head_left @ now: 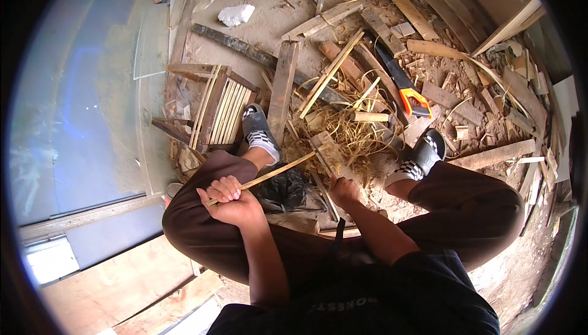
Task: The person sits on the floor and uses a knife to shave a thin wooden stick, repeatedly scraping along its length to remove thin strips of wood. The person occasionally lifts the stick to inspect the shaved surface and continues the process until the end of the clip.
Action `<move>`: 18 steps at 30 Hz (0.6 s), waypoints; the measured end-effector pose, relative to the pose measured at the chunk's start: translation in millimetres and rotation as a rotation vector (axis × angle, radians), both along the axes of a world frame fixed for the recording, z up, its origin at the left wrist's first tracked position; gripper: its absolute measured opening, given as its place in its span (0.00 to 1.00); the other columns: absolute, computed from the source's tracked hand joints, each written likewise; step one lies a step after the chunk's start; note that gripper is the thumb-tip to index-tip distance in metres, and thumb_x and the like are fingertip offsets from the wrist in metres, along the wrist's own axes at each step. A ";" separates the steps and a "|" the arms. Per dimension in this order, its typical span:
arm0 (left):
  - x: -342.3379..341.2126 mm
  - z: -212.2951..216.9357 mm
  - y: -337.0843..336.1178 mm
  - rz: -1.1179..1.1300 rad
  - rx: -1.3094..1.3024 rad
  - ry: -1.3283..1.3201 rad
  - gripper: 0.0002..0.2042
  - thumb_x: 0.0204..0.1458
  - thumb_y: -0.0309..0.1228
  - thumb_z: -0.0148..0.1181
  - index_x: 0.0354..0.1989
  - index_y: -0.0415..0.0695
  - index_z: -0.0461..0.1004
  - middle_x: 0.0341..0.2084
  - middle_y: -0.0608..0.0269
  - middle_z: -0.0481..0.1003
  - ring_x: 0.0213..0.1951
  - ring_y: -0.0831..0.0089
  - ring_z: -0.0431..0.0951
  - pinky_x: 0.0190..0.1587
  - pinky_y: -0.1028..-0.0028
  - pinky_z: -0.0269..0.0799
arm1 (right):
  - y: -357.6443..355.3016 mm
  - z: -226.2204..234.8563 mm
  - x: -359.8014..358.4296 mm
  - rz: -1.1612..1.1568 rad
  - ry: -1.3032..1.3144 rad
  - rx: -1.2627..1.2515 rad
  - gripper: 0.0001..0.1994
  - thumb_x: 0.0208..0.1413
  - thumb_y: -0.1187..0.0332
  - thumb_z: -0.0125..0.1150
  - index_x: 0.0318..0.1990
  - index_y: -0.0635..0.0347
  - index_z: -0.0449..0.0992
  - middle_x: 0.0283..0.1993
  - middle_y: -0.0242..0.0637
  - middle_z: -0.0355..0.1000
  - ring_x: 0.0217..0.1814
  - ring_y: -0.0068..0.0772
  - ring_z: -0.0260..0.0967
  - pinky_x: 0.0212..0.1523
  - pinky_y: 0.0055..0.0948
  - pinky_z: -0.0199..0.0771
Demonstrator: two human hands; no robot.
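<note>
My left hand [236, 205] is closed around one end of a thin bamboo stick [275, 173], near my left knee. The stick slants up and to the right, its far end lying over a wooden block [334, 153] between my feet. My right hand [345, 191] is closed on a narrow, dark knife-like tool [323, 162], whose handle is mostly hidden in the fist. The tool's tip meets or crosses the stick's far end; I cannot tell whether they touch. Curly pale shavings [349, 130] lie heaped just beyond the block.
A small slatted wooden frame [229, 111] stands at the left, beside my left foot. A handsaw [401, 81] with an orange handle lies beyond my right foot. Planks [283, 84], wood scraps and a white stone [236, 15] litter the ground. Black plastic [282, 191] lies below the stick.
</note>
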State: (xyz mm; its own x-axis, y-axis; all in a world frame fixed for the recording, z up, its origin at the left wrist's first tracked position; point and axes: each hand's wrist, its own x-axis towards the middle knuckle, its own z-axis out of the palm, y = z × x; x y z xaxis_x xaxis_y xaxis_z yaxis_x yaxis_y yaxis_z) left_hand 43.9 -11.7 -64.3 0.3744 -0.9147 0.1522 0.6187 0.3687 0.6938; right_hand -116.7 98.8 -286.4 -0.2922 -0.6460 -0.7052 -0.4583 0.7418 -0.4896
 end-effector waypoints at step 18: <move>-52.2 17.9 14.8 -0.060 -0.062 -0.041 0.29 0.72 0.39 0.35 0.11 0.50 0.53 0.08 0.69 0.55 0.13 0.77 0.52 0.21 0.76 0.50 | 0.7 -19.2 -22.0 -0.084 -0.115 0.159 0.40 0.67 0.36 0.34 0.44 0.69 0.81 0.47 0.64 0.77 0.53 0.60 0.76 0.53 0.51 0.74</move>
State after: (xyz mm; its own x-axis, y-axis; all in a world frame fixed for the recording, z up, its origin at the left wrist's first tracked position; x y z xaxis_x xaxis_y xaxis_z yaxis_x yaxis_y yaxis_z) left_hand -8.3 3.0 -46.3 0.3115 -0.9235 0.2236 0.6122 0.3750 0.6961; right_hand -138.7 99.5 -305.6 -0.2520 -0.5011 -0.8279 -0.3393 0.8470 -0.4093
